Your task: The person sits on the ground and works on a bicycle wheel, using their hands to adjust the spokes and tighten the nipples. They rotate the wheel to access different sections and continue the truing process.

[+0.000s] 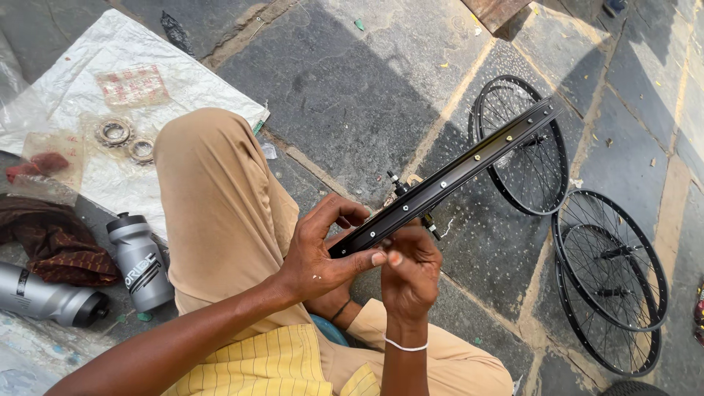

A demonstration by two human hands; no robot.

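The person sits on the stone floor [352,95] with a black bicycle rim [447,180] held edge-on in front of the knees. The left hand [319,249] has its grip closed around the near end of the rim, thumb on top and fingers wrapped over the far side. The right hand [411,275] is just below the rim, its fingertips pinched against the rim's inner face, touching the left thumb; I cannot tell if something small is between them. From the near end the rim rises away to the right. Beyond the rim's far end one spoked wheel [524,147] lies flat on the floor, and two more wheels [609,271] lie to the right of the rim, overlapping. To the left of the rim, past the bent knee, stand two grey bottles [139,260], and behind them two metal sprockets [125,139] rest on a white plastic sheet [110,51].
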